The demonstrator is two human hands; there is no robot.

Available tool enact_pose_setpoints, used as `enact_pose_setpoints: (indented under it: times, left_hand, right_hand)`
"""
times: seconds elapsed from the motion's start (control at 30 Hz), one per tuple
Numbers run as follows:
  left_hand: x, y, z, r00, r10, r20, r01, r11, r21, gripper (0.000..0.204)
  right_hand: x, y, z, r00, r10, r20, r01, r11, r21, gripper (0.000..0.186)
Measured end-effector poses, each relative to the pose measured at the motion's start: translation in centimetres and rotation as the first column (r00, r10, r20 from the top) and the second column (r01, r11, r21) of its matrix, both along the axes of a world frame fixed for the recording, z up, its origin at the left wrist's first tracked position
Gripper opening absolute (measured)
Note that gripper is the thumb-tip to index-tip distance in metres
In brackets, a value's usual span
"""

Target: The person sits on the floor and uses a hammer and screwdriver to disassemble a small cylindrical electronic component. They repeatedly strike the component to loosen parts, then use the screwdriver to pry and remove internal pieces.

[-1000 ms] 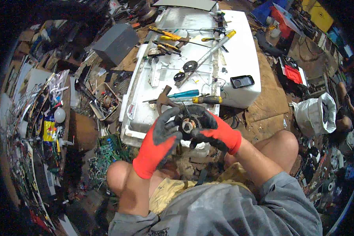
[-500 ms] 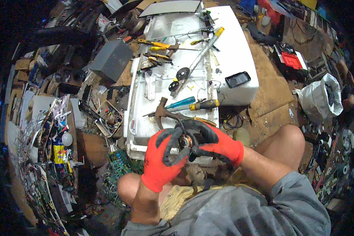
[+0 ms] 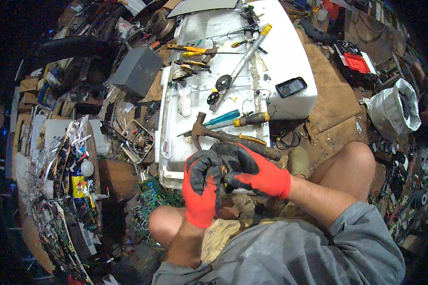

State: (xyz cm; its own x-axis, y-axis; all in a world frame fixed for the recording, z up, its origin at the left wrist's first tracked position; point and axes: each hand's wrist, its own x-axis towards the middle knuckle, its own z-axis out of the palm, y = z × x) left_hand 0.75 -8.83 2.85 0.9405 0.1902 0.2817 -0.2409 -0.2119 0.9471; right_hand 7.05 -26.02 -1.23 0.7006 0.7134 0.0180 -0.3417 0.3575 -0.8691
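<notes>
At the left of your scene, a yellow packet (image 3: 79,188) lies among scrap just on the near side of a white bulb (image 3: 87,168). Farther right, a grey box (image 3: 137,71) sits on the far side, with green circuit boards (image 3: 152,202) on the near side, beside your left knee. Next comes the white casing (image 3: 176,156), with yellow-handled pliers (image 3: 193,66) toward its far end. At its near edge, your gloved left hand (image 3: 203,183) has its fingers curled in, holding the left side of a small dark part (image 3: 225,171) with a coppery glint; most of that part is hidden between your gloves. A hammer (image 3: 209,133) lies just beyond, its handle slanting behind your hands to the right. On its far side are a blue-handled screwdriver (image 3: 223,118) and a yellow-and-black screwdriver handle (image 3: 252,119). Your gloved right hand (image 3: 254,173) holds the part from the right, its fingers bent narrowly around it; you cannot tell the fingertips' exact placement. Farther right, a black rectangular shell (image 3: 291,87) rests on the casing, and a white sack (image 3: 390,111) stands on the floor.
</notes>
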Motion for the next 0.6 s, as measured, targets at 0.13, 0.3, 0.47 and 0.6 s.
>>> enact_pose_setpoints:
  times: [0.13,0.3,0.47,0.6]
  left_hand:
    - [-0.1,0.2,-0.7,0.998,0.043,-0.053,-0.046,0.998,-0.041,0.023]
    - [0.6,2.6,-0.5,0.991,-0.094,-0.092,0.073,0.974,-0.215,0.028]
    - [0.9,1.9,0.3,0.974,-0.211,-0.085,0.196,0.969,-0.153,0.027]
    - [0.7,0.3,1.9,0.966,-0.187,-0.177,0.096,0.9,-0.426,0.024]
  right_hand:
    - [0.5,0.2,0.6,0.979,0.079,-0.191,-0.054,0.99,0.129,0.069]
    - [0.0,0.1,-1.2,0.996,-0.02,0.092,0.023,0.999,-0.031,0.071]
    - [0.2,0.0,-0.9,0.997,0.069,-0.016,-0.068,0.997,0.047,0.079]
    - [0.2,0.4,0.5,0.985,0.116,-0.129,-0.107,0.991,0.075,0.073]
